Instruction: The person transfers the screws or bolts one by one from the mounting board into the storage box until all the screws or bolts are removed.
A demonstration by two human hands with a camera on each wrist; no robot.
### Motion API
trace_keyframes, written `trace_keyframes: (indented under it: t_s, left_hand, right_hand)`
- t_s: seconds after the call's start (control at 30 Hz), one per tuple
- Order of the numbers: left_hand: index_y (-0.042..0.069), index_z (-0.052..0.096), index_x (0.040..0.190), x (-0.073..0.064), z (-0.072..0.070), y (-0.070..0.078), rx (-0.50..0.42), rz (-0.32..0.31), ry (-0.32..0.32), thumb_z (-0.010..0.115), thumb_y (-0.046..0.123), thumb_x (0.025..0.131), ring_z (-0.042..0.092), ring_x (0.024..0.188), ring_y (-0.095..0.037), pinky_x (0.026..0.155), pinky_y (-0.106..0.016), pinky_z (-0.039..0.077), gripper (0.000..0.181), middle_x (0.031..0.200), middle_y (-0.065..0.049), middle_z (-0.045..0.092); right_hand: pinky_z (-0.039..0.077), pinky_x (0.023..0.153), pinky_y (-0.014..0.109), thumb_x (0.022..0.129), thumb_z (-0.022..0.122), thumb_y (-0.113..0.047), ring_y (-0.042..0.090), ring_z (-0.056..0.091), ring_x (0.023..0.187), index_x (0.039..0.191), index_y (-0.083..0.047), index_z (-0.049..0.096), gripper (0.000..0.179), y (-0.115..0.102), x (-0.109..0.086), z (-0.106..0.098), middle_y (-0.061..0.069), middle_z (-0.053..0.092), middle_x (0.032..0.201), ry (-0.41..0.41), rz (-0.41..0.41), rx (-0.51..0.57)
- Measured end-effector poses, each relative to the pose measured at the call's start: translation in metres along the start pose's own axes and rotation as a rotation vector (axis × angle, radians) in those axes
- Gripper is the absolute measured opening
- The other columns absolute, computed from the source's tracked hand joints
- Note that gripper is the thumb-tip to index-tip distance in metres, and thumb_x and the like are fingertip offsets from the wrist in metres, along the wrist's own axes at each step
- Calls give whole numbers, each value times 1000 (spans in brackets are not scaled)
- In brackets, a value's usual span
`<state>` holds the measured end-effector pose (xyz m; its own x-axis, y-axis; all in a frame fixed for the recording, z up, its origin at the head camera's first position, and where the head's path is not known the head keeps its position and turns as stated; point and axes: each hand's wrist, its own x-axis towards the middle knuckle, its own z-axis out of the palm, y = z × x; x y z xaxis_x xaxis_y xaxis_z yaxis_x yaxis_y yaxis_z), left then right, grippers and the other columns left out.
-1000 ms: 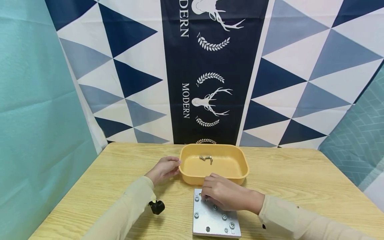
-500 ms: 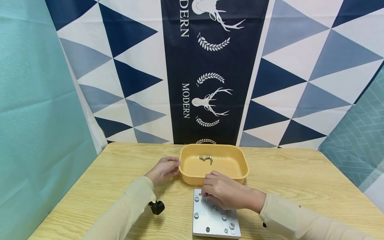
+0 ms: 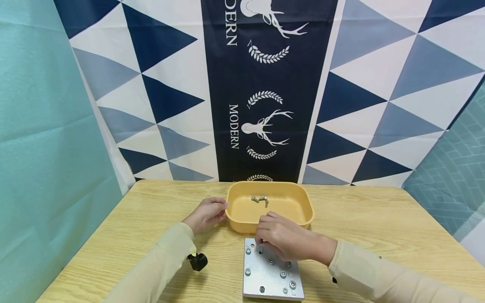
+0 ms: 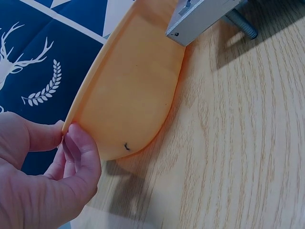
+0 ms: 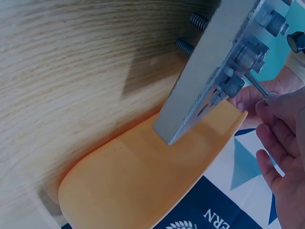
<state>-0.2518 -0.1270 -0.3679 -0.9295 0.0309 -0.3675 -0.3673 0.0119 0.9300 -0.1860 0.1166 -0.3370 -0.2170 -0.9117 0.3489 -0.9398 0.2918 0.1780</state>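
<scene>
A silver metal plate (image 3: 270, 273) with several socket-head bolts set in it lies in front of a yellow plastic bin (image 3: 270, 216). Over the plate's far part, my right hand (image 3: 282, 236) pinches a thin bolt (image 5: 258, 86) between thumb and fingertip. The bolt's shank points down at the plate's face; whether its tip sits in a hole, I cannot tell. My left hand (image 3: 208, 213) pinches the bin's left rim between thumb and fingers, also plain in the left wrist view. Several loose bolts (image 3: 261, 199) lie inside the bin.
The wooden table (image 3: 363, 227) runs back to a patterned cloth (image 3: 174, 105). Bolt ends (image 4: 242, 25) stick out of the plate's underside, so it stands raised off the table. A black wrist camera (image 3: 198, 261) hangs at my left sleeve.
My right hand has risen slightly from the plate, and more of the pinched bolt's shank shows beneath the fingers. The left hand, bin and plate stay in place.
</scene>
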Motion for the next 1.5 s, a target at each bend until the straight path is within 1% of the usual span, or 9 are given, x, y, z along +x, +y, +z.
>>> trace_keyframes:
  t_s: [0.2,0.43,0.67,0.83,0.93,1.1,1.2,1.4,1.5]
  left_hand:
    - [-3,53,119,-1,1,1,3,-3,-1,56,7,96,52,69,-10,59,-15,48,25,91,-8,55]
    - [-2,53,119,-2,0,1,34,-1,6,57,8,96,53,71,-10,59,-15,49,26,92,-7,55]
    - [-3,52,121,-3,-1,0,17,0,-9,55,7,97,52,71,-10,59,-15,49,27,93,-8,54]
    - [-5,51,121,-3,-2,0,3,7,-18,55,6,97,52,70,-10,58,-15,49,27,90,-8,54]
    - [-5,51,121,-2,-2,0,-7,7,-19,55,6,96,52,69,-10,58,-15,49,27,89,-7,54]
    - [-4,53,119,-2,-1,0,-13,6,-8,56,5,96,52,67,-10,58,-15,49,25,86,-6,55]
    - [-3,54,118,-1,-1,0,-1,-1,-2,57,6,96,53,68,-10,58,-15,49,24,86,-6,55]
    - [0,56,116,1,-1,1,26,-10,9,57,8,96,54,70,-10,59,-14,50,23,90,-6,55]
    - [-1,56,116,1,-1,1,24,-10,7,57,8,96,54,70,-10,59,-14,50,22,90,-6,55]
  right_hand:
    - [45,79,24,79,74,-11,6,54,85,91,-19,67,16,3,0,-4,-12,65,85,7,1,-18]
    - [46,80,25,79,75,-13,7,55,85,91,-18,68,16,6,1,-10,-11,66,86,10,11,-35]
    - [46,80,25,80,73,-12,7,54,86,90,-19,67,14,9,1,-12,-12,65,85,7,19,-42]
    - [46,80,25,78,74,-10,8,54,86,89,-18,67,15,12,2,-14,-11,64,83,14,4,-42]
    - [45,81,26,77,75,-9,9,54,86,89,-16,66,16,14,4,-17,-10,64,84,3,2,-54]
    - [46,82,27,79,75,-9,10,55,88,90,-16,68,15,21,8,-25,-9,66,85,-41,27,-74]
    - [46,81,27,80,74,-9,10,54,86,90,-16,69,14,24,9,-29,-9,67,85,-56,38,-75]
    - [45,81,28,80,73,-7,10,54,84,90,-16,67,14,31,11,-31,-8,66,84,-52,34,-61]
    - [45,80,28,78,73,-5,10,54,84,89,-16,67,16,34,11,-31,-8,65,83,-47,29,-58]
